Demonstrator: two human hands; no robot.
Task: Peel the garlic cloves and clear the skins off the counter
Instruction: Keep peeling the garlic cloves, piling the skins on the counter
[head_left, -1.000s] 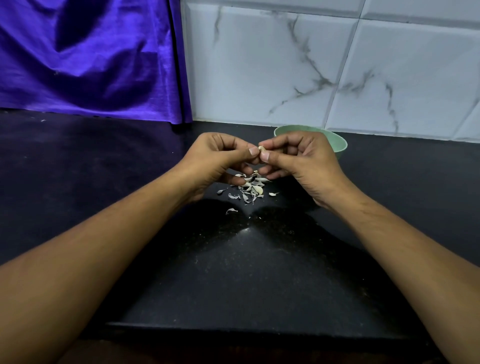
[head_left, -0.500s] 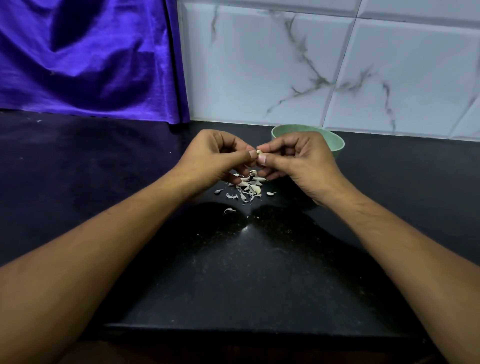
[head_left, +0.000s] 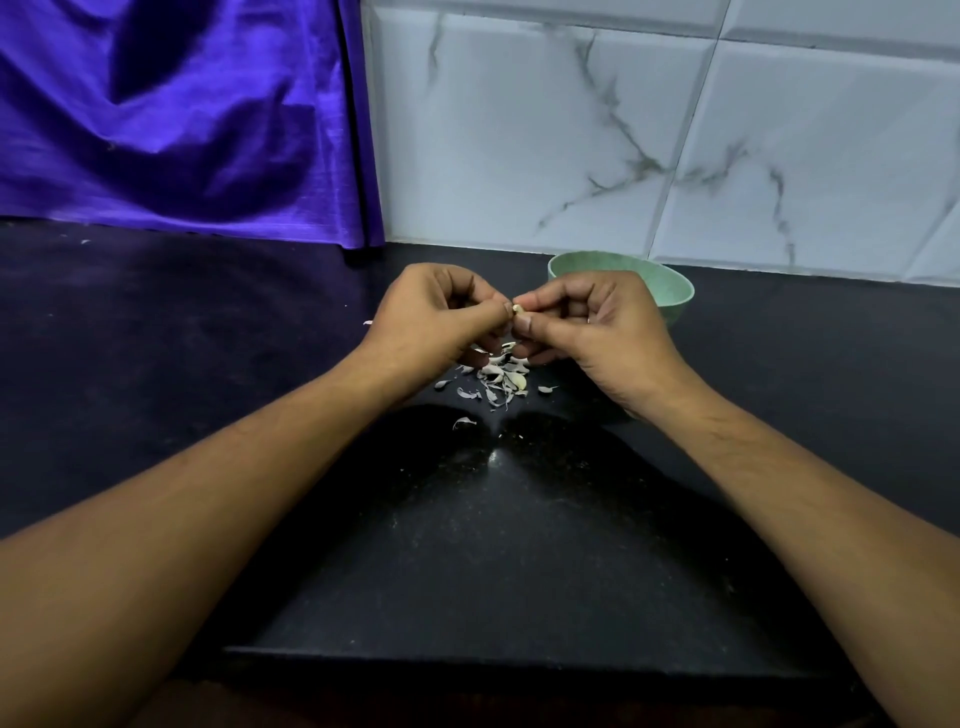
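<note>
Black worktop (head_left: 156, 364), frame centre: skins (head_left: 498, 382) heaped below left hand (head_left: 431, 317) and right hand (head_left: 602, 332), curled fingers (head_left: 543, 300) pinching one clove (head_left: 517, 309) together.

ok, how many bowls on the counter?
1: a green bowl near the tiled wall, partly behind the right hand, which pinches a garlic clove together with the left hand. Its inside is hidden.

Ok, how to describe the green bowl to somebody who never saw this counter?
Start at the white marble-veined tile wall behind the black counter. At its foot, just behind the right hand, stands the bowl. It is the only vessel, pale green, unlike the small whitish garlic skins nearby.
</note>
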